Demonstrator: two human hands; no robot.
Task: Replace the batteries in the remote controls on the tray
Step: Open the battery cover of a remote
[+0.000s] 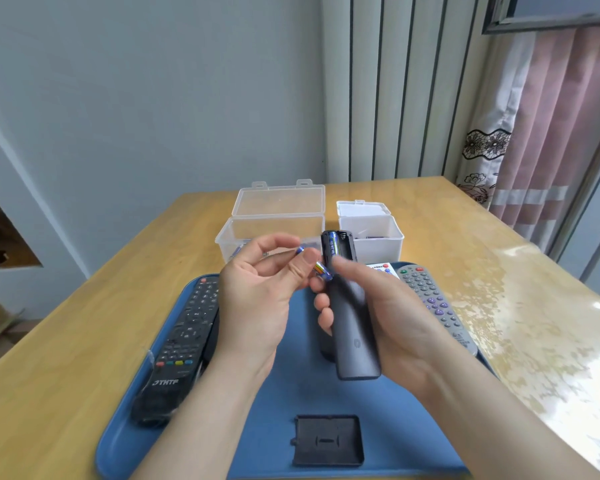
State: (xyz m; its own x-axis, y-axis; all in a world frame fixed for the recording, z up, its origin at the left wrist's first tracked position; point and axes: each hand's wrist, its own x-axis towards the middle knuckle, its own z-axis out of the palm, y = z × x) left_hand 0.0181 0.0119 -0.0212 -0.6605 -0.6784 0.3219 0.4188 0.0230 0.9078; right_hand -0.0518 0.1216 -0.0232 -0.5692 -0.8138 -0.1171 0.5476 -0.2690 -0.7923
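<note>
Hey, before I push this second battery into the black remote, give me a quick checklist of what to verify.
1. Grip: right hand holds the dark remote back up, compartment open: ok.
2. Room: seated battery fills one side, with the empty slot beside it: ok.
3. Left hand pinches the new battery: ok.
4. New battery's polarity against the slot markings: cannot tell.
5. Battery cover lies on the blue tray, ready to refit: ok.

Bare left hand (pixel 257 292), right hand (pixel 390 317), bare forearms (pixel 201 410).
</note>
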